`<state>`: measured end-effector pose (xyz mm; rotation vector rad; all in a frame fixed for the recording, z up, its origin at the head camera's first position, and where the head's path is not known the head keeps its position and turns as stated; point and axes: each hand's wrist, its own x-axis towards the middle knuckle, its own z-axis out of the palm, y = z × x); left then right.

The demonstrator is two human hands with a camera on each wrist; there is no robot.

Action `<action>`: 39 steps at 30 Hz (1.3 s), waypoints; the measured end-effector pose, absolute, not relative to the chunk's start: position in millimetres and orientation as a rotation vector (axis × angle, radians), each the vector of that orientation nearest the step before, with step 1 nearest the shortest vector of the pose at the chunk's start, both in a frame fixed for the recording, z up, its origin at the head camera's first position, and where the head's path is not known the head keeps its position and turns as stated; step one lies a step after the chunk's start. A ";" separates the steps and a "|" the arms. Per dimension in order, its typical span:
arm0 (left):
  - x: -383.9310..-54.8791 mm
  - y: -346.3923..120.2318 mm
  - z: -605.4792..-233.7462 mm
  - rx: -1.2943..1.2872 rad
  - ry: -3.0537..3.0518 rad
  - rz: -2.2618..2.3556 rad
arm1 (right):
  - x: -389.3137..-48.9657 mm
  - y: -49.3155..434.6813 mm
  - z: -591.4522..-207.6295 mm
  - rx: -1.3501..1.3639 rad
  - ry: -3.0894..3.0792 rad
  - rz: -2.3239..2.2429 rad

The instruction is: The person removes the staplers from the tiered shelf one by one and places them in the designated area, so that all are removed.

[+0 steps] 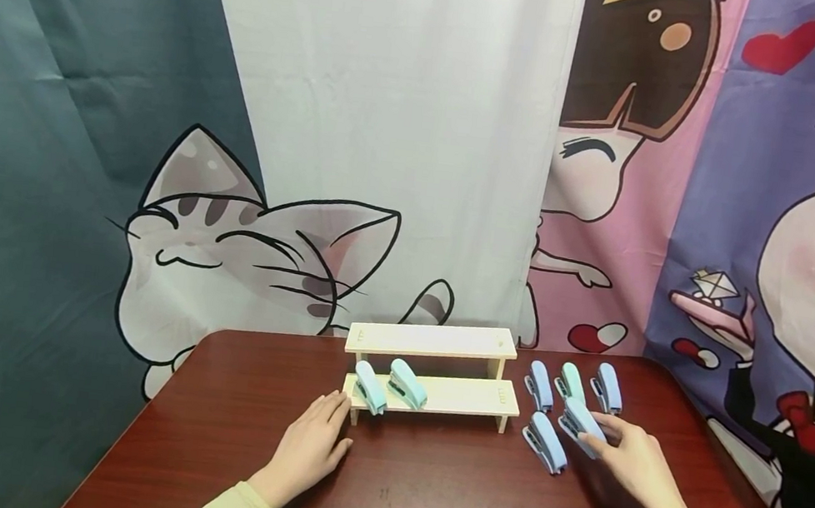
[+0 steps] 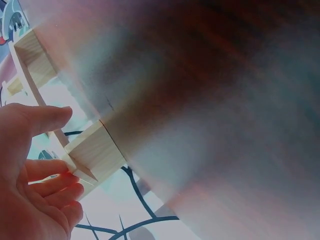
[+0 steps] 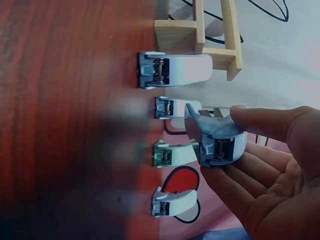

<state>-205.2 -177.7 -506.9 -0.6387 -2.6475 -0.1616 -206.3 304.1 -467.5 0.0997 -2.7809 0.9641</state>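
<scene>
Pinching a stapler [image 1: 580,418] at lower right, my right hand [image 1: 631,461] could bump its neighbour [image 1: 547,444] if swept low; left hand [image 1: 308,447] relaxed.

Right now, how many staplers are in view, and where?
7: two mint staplers on the lower shelf; one blue stapler in the right hand; on the table, a green stapler between two farther blue staplers, and a nearer blue stapler.

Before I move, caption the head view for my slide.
Right hand holds a blue stapler near four others on the table; two green ones on the lower shelf, by the left hand.
</scene>
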 end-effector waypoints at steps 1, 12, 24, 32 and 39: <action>-205.1 -177.8 -507.1 -0.640 -2.647 -0.163 | -206.1 304.5 -468.2 0.104 -2.790 0.961; -202.3 -177.2 -506.3 -0.629 -2.655 -0.179 | -210.9 309.6 -477.2 0.152 -2.846 0.943; -203.7 -175.6 -502.5 -0.616 -2.658 -0.175 | -221.7 315.1 -476.2 0.150 -2.913 0.931; -202.5 -175.9 -502.9 -0.631 -2.641 -0.189 | -221.1 316.3 -478.8 0.149 -2.940 0.935; -203.4 -175.5 -502.6 -0.627 -2.659 -0.179 | -220.7 315.5 -481.3 0.123 -2.971 0.912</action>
